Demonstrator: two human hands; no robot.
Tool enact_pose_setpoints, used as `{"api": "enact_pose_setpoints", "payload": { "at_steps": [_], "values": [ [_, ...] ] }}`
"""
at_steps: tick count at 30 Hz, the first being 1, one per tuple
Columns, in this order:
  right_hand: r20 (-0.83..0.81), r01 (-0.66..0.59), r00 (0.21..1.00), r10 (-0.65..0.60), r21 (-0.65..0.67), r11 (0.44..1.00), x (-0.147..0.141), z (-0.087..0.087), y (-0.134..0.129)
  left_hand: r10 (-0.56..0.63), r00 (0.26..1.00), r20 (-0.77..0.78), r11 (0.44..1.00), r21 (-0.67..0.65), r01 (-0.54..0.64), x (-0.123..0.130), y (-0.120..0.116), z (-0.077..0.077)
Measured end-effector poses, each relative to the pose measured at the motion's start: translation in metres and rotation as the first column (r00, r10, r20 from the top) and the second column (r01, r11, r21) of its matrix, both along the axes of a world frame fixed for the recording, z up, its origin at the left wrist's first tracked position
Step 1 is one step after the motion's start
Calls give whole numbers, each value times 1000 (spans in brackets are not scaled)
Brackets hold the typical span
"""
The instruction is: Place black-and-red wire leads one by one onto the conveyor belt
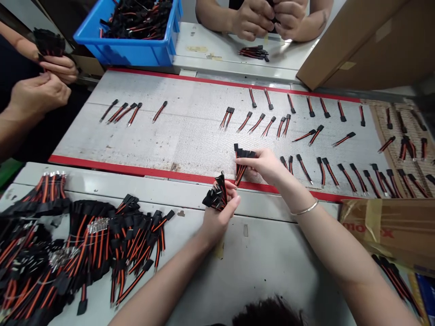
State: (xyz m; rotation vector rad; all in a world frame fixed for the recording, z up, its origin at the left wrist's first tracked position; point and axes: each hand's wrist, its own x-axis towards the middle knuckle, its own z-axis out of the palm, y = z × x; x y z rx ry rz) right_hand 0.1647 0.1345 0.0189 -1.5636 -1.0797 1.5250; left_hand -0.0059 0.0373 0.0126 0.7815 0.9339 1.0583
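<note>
My left hand (222,210) is closed around a bunch of short connector cables (214,198), their black ends pointing up. Just ahead and to the right, my right hand (263,164) pinches several red-and-black connector cables (242,166) side by side over the near red edge of the mesh belt (190,154). Their black ends are up and the bare tips hang down. More single cables (304,168) lie in loose rows on the belt, to the right of my right hand and beyond it.
Bundled cables (97,240) are heaped on the near table at left. A blue bin (136,50) full of cables stands at the far left. Cardboard boxes (384,231) flank the belt on the right. Co-workers' hands (44,86) hold cables at left; other hands (270,18) work opposite.
</note>
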Motion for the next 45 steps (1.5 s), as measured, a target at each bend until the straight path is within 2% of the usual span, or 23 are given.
{"api": "enact_pose_setpoints", "payload": {
  "at_steps": [4, 9, 12, 15, 17, 20, 24, 28, 33, 35, 37, 38, 39, 40, 43, 45],
  "values": [
    [126, 0, 992, -2, 14, 1000, 1, -10, 1, 6, 999, 39, 1000, 3, -6, 0, 2, -4],
    [250, 39, 967, -46, 32, 999, 16, 0, 4, 15, 1000, 17, 1000, 14, -15, 1, 5, -6],
    [322, 56, 944, -69, 48, 997, 24, 6, 2, -32, 999, 0, 998, 47, 32, -1, 3, -4],
    [453, 84, 884, -116, 92, 992, 31, 9, -2, -132, 991, -33, 989, 62, 133, -5, 0, -1],
    [524, 86, 841, -137, 120, 989, 36, 10, -4, -154, 987, -44, 984, 85, 157, -6, -1, -1],
    [599, 66, 786, -153, 165, 984, 42, 10, -7, -122, 992, -23, 986, 112, 124, -7, 0, -4],
    [701, 6, 687, -192, 259, 966, 47, 9, -8, -66, 998, 10, 997, 51, 65, -4, 3, -8],
    [649, -24, 750, -128, 220, 975, 51, 20, -14, 14, 1000, 20, 1000, -17, -13, -3, 4, -7],
    [466, 11, 873, -142, 272, 962, 58, 60, -30, 45, 998, -33, 998, -39, -47, -2, 3, -5],
    [360, -66, 932, -29, 250, 966, 56, 73, -37, 60, 998, -23, 998, -26, -60, -1, 3, -4],
    [296, -262, 934, 199, 191, 946, 53, 77, -40, 102, 995, -9, 994, -35, -103, -1, 4, -5],
    [308, -353, 904, 296, 148, 924, 51, 76, -40, 127, 992, -2, 991, -47, -127, 0, 5, -5],
    [368, -400, 865, 341, 98, 911, 51, 73, -40, 148, 989, 6, 987, -58, -147, 0, 6, -5],
    [477, -391, 818, 322, 49, 919, 51, 68, -38, 161, 987, 16, 985, -69, -159, 0, 7, -4],
    [802, -191, 577, 152, -48, 980, 57, 50, -33, 162, 986, 39, 983, -91, -158, 0, 8, -4],
    [865, -146, 474, 163, -105, 984, 62, 38, -31, 158, 986, 45, 983, -100, -153, 1, 8, -4]
  ]
}}
